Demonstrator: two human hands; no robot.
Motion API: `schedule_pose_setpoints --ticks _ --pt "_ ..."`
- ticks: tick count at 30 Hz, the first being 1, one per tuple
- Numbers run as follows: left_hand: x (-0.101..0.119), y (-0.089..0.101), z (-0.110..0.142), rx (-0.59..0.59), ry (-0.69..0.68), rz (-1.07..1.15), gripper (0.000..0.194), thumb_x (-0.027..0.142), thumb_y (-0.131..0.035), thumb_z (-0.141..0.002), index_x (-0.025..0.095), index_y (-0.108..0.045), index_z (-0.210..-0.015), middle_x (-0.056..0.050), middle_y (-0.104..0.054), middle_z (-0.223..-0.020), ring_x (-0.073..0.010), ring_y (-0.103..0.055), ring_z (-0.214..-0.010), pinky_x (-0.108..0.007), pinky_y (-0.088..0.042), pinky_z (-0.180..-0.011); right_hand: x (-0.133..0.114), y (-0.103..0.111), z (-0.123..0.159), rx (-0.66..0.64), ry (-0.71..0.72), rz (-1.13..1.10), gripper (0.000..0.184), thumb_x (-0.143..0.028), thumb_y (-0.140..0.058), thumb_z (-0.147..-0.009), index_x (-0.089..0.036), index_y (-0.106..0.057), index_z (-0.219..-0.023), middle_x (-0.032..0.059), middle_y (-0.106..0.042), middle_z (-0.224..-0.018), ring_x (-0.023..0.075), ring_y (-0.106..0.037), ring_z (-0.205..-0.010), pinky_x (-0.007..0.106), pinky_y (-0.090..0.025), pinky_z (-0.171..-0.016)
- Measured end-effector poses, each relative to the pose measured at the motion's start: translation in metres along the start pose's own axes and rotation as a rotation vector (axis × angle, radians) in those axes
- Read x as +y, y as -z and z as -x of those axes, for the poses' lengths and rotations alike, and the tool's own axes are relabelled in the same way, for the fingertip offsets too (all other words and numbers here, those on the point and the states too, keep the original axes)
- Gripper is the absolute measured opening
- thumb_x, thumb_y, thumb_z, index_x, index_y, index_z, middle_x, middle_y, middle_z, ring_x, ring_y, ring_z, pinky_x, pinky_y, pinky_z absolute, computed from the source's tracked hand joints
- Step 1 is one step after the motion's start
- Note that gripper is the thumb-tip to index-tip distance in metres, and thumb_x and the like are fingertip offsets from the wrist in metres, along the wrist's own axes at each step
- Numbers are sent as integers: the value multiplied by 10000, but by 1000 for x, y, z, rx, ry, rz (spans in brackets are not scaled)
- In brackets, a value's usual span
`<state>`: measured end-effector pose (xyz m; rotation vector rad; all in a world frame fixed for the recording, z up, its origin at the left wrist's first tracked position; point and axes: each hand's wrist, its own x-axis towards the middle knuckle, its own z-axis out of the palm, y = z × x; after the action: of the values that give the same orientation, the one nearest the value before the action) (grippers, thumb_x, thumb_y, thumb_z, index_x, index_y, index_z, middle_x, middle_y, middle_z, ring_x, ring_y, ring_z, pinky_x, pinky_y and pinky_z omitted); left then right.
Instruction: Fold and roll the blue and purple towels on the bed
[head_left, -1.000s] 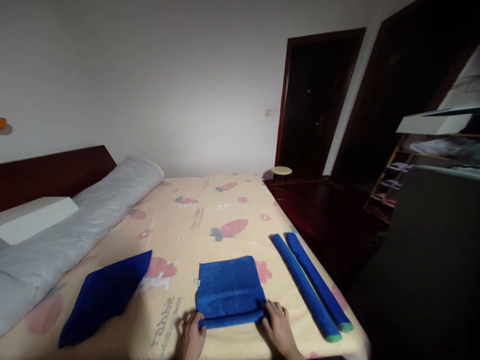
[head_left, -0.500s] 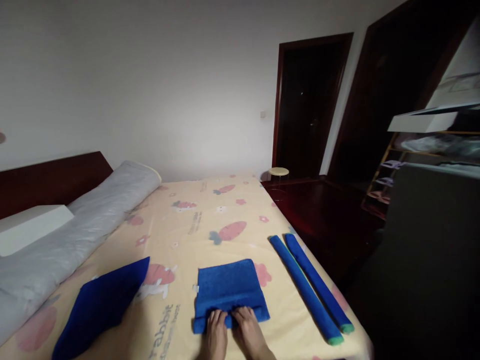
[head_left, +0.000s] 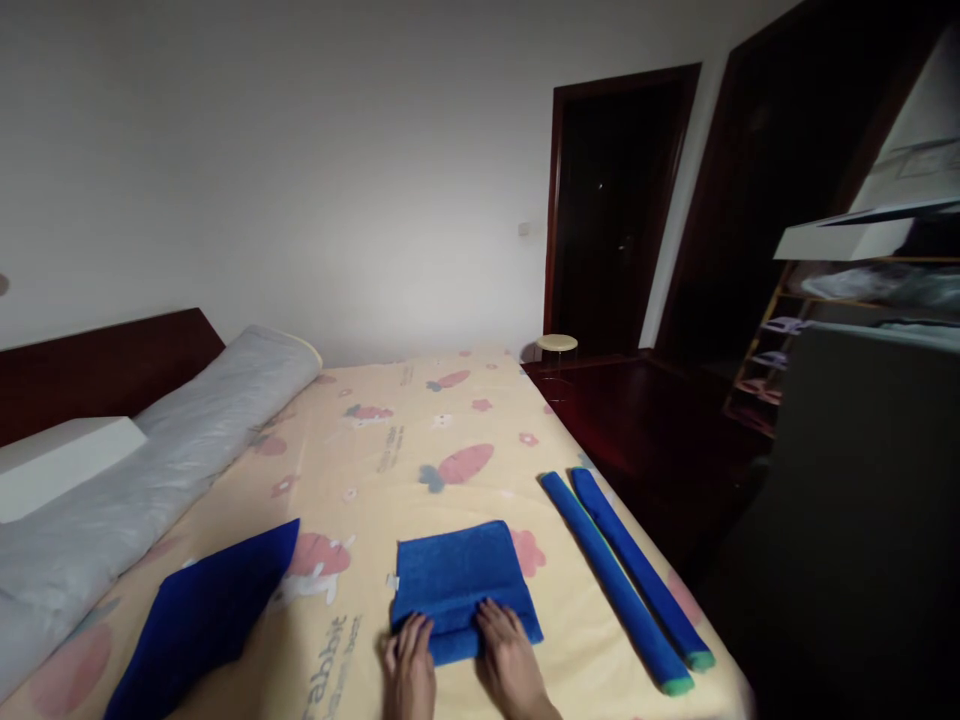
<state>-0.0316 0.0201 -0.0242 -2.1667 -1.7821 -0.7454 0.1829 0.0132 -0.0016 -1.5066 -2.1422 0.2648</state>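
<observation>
A blue towel (head_left: pixel 457 565) lies on the bed in front of me, its near edge turned over into a thick fold and a small white tag at its left side. My left hand (head_left: pixel 411 650) grips the left part of that fold, fingers curled over it. On the right part, my right hand (head_left: pixel 510 645) presses with its fingers bent over the fold. Both thumbs are mostly hidden. To the right lie two long rolled blue towels (head_left: pixel 615 580) with green ends, side by side. A darker blue cloth (head_left: pixel 206 610) is spread at the left.
The bed (head_left: pixel 375 480) has a yellow sheet printed with carrots and rabbits. A grey rolled quilt (head_left: pixel 187 430) and a white box (head_left: pixel 67 455) lie by the headboard. Beyond the bed stand a round stool (head_left: pixel 556 343), a dark door (head_left: pixel 622 200) and a shelf rack (head_left: pixel 772 350).
My hands have moved apart along the fold, the left one outward to the left and the right one slightly right and forward. The towel's fold sits a little farther from me.
</observation>
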Motion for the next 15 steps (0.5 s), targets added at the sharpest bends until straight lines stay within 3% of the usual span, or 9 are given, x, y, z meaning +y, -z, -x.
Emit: schedule_pose_setpoints --ticks 4,7,10,12,15 --pt "29 -11 -15 -67 -141 80 406 189 -376 -888 246 -683 -1146 -30 -723 -1169 -156 -649 -1053 -291 -491 -905 -24 -7 -19 -110 19 -90 471 -216 -435 -874 -229 -566 -1326 48 -558 -1377 202 -480 -1301 359 -321 -1113" --pt "15 -9 -10 -12 -3 -16 369 286 -414 -898 262 -673 -1160 -28 -703 -1216 -182 -625 -1103 -339 -470 -919 -3 4 -20 -37 -137 5 429 -283 -345 -957 -201 -596 -1295 83 -551 -1377 238 -476 -1305 415 -332 -1100" --pt "-1 -4 -1 47 180 -122 374 330 -429 -884 251 -673 -1156 -55 -693 -1233 -241 -587 -1158 -456 -407 -977 21 15 -14 44 -218 86 429 -258 -339 -955 -177 -606 -1282 96 -558 -1369 243 -476 -1305 414 -324 -1101" --pt "2 -3 0 36 210 -114 375 287 -426 -877 239 -673 -1155 -62 -694 -1229 -252 -569 -1181 -494 -368 -1018 20 16 -15 60 -206 97 425 -196 -395 -904 -177 -618 -1265 90 -582 -1347 237 -481 -1299 392 -301 -1113" --pt "26 -8 -10 -46 125 10 423 141 -405 -841 235 -676 -1152 -39 -705 -1203 -198 -591 -1152 -396 -407 -1020 -5 8 -23 10 -117 32 454 -162 -435 -853 -196 -613 -1269 71 -592 -1340 221 -485 -1293 363 -276 -1122"
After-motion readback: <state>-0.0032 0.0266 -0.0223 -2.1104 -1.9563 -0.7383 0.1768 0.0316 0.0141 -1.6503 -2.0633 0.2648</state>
